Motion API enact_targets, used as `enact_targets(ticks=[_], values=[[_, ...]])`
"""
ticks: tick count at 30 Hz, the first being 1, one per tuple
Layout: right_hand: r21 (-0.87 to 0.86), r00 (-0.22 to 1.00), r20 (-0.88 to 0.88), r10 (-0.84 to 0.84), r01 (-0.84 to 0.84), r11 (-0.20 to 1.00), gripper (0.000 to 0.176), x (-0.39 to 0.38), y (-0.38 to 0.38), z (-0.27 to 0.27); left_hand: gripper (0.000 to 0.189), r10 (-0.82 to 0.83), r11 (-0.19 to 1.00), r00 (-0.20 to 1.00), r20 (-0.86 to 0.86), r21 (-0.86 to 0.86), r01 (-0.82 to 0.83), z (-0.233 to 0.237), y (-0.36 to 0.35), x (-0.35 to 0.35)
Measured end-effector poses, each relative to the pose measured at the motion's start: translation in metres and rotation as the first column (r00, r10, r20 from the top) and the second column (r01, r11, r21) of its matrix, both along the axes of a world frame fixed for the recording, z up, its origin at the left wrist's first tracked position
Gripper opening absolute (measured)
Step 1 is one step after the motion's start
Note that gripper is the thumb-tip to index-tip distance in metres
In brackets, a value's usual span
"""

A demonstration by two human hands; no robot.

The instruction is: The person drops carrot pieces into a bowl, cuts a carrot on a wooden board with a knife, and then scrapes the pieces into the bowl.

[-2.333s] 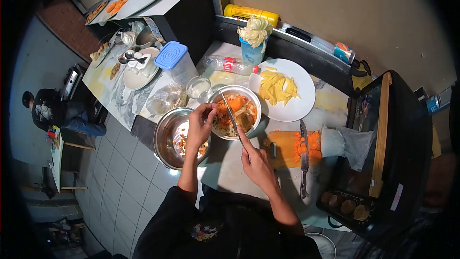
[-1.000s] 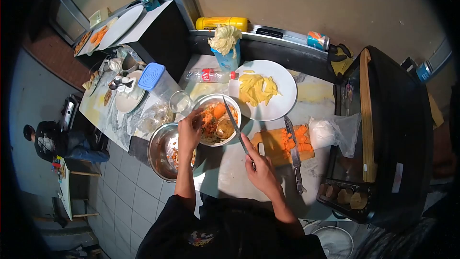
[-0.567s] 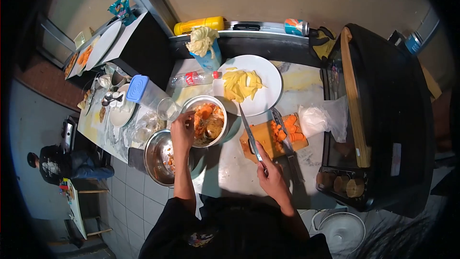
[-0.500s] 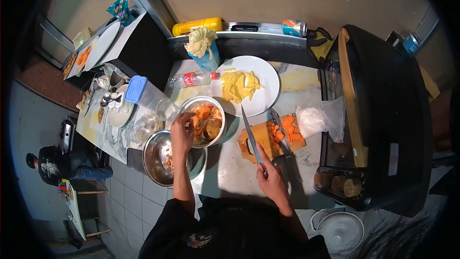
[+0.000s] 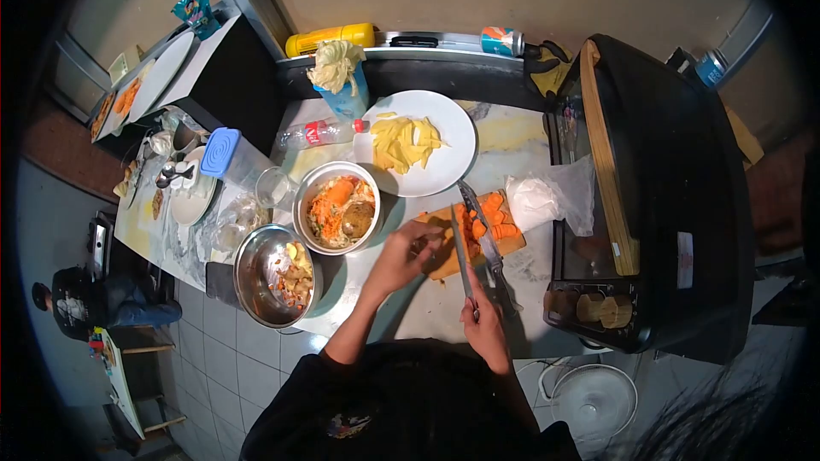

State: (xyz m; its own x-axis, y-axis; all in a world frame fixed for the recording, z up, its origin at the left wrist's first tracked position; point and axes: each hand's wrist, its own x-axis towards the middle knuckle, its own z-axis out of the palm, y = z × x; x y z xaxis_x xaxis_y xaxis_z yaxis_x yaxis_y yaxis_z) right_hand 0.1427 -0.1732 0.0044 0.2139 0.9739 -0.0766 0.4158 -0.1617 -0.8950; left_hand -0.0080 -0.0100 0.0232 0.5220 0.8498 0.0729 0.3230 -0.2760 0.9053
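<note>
In my right hand is a knife, gripped by its handle, blade pointing away from me above the cutting board. My left hand is at the left edge of the wooden cutting board, fingers bent and slightly apart, with nothing visible in them. Cut carrot pieces lie on the board. A second knife lies across it. Left of my left hand stands a white pot with shredded carrot, a whole carrot and a brown potato inside.
A steel bowl with peelings stands at the front left. Behind are a white plate of yellow strips, a plastic bottle and a clear container. On the right are a bag of white powder and a black oven. Another person is far left.
My left hand has moved right from the pot to the cutting board. The knife in my right hand is now over the board's carrot pieces. The view has shifted slightly.
</note>
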Motion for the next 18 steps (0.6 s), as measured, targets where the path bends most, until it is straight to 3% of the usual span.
enact_targets(ticks=[3, 5, 7, 9, 14, 18], values=[[-0.003, 0.996, 0.03, -0.079, 0.08, 0.997, 0.072, 0.002, -0.006, -0.006, 0.029, -0.064, 0.997, 0.998, -0.012, -0.031, 0.064, -0.02, 0.0, 0.027], [-0.003, 0.988, 0.018, -0.156, 0.156, 0.988, 0.072, 0.003, -0.01, -0.006, 0.029, -0.022, 0.986, 0.987, -0.162, 0.161, 0.049, -0.021, 0.003, 0.043], [0.003, 0.981, -0.02, -0.194, 0.194, 0.981, 0.072, 0.003, -0.011, -0.003, 0.027, -0.002, 0.987, 0.99, -0.142, 0.162, 0.025, -0.034, 0.008, 0.054], [0.005, 0.971, -0.057, -0.234, 0.235, 0.972, 0.072, 0.004, -0.013, -0.001, 0.026, 0.057, 0.974, 0.961, -0.269, 0.225, 0.005, -0.042, 0.01, 0.06], [-0.12, 0.946, -0.154, -0.287, 0.27, 0.955, 0.073, 0.008, -0.013, 0.009, 0.024, 0.042, 0.981, 0.964, -0.263, 0.194, 0.01, -0.043, 0.014, 0.059], [-0.093, 0.951, -0.132, -0.28, 0.269, 0.959, 0.073, 0.005, -0.012, 0.005, 0.024, 0.001, 0.989, 0.983, -0.185, 0.143, 0.026, -0.053, 0.016, 0.056]])
